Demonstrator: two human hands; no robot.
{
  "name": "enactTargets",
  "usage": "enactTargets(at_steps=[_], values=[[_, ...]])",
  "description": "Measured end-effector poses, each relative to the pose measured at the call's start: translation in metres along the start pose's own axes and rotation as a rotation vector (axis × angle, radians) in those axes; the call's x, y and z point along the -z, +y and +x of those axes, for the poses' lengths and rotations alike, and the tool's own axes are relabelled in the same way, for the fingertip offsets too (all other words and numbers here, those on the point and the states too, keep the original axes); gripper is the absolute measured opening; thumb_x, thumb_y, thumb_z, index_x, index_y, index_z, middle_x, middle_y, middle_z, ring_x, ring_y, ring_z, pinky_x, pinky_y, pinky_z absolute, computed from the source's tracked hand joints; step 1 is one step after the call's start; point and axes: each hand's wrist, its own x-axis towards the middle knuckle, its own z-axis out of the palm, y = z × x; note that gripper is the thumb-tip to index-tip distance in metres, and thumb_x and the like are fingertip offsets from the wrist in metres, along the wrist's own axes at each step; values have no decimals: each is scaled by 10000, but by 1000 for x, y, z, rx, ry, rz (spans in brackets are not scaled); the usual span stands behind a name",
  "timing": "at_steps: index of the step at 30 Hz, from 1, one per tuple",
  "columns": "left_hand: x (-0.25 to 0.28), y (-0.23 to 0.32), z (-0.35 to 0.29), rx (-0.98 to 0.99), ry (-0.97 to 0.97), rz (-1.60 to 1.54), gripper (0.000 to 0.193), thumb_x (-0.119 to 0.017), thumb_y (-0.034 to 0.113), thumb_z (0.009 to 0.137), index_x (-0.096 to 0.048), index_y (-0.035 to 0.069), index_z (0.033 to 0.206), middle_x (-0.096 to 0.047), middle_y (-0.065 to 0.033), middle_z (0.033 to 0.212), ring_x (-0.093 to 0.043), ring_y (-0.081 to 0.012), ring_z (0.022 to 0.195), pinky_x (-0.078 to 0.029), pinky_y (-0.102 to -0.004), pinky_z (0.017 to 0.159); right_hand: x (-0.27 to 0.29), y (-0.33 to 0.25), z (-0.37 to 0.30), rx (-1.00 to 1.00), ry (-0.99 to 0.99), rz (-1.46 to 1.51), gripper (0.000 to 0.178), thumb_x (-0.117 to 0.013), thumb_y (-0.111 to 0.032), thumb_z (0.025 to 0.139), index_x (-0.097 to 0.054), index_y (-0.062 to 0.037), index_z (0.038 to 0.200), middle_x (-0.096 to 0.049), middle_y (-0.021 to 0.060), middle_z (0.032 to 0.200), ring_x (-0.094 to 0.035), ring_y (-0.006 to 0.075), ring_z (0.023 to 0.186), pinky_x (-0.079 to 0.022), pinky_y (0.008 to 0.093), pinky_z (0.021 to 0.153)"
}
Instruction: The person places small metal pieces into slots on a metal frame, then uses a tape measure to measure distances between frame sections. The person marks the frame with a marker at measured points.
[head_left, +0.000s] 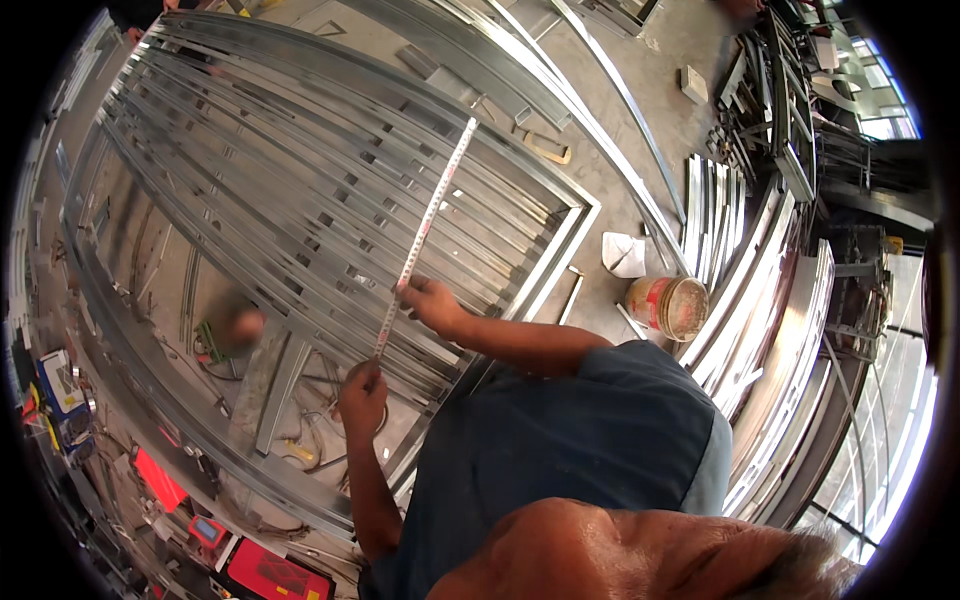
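Note:
A white tape measure blade (pixel 431 213) is stretched across the parallel bars of a large grey metal frame (pixel 590 215). My left hand (pixel 363 398) is closed around the near end of the blade; whether a case sits inside that fist is hidden. Farther along the blade, my right hand (pixel 430 305) pinches its edge between thumb and fingers. The blade's far end lies at the frame's far side rail. Beneath both hands run several long thin metal bars (pixel 330 225), with gaps showing the floor.
A dirty bucket (pixel 685 308) and a white sheet (pixel 624 255) stand right of the frame. Metal profiles (pixel 715 210) are stacked beyond. A yellow-handled tool (pixel 548 148) lies past the far rail. Red cases (pixel 275 572) sit lower left. Another person's hand (pixel 135 34) shows at the top left.

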Motion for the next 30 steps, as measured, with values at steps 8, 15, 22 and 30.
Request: enactTargets(at_steps=[8,15,22,30], values=[[12,-26,73,43,25,240,324,-644,35,741,-711,-3,1056,-683,-160,899,-669,-308,781,-531,-387,727,97,-54,128,-98,32,-258,372,-590,-350,946,-704,4,970,-694,76,865,-631,164,737,-505,323,619],[-6,-25,121,-17,10,337,316,-641,47,717,-714,23,1024,-638,-134,827,-622,-335,762,-507,-435,707,117,-69,169,-158,151,-455,394,-608,-352,929,-712,20,850,-678,102,732,-626,190,629,-502,343,589],[-9,-29,129,26,43,497,303,-644,75,695,-713,47,988,-622,-106,853,-586,-332,823,-495,-448,760,113,-70,173,-143,103,-472,383,-612,-356,902,-689,10,822,-641,75,676,-584,161,557,-450,313,508],[-11,-26,130,14,92,486,319,-651,78,682,-713,58,994,-616,-88,873,-589,-317,866,-495,-439,765,114,-73,173,-100,55,-529,375,-597,-326,905,-671,23,790,-623,80,671,-567,154,558,-440,309,527]])
